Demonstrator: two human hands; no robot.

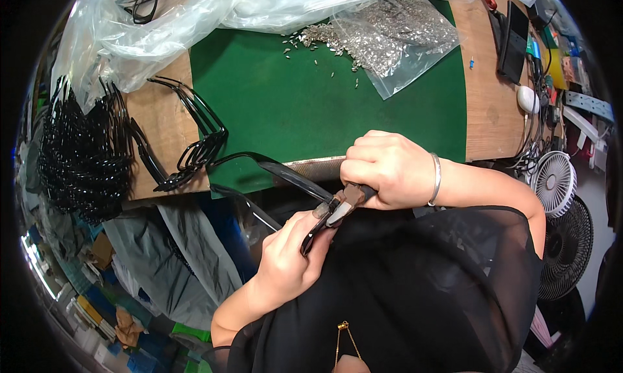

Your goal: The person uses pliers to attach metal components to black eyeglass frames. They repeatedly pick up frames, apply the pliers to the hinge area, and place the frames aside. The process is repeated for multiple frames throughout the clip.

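My left hand (290,256) is closed around the front of a black eyeglass frame (295,178), whose two temple arms stretch away to the upper left. In my closed right hand (388,168) are pliers (350,196) with a brownish metal head. The jaws meet the frame near its hinge, right at my left fingertips; whether they bite on it or only touch it is hard to make out. Both hands are just in front of the near edge of the green mat (272,94). My fingers hide most of the lenses' area and the pliers' handles.
A clear bag of small silvery metal pieces (396,42) lies on the mat, with some spilled beside it. Several black frames (201,146) stand at the left, near a dense pile of them (84,152). A phone (513,42), cables and fans (555,181) are at the right.
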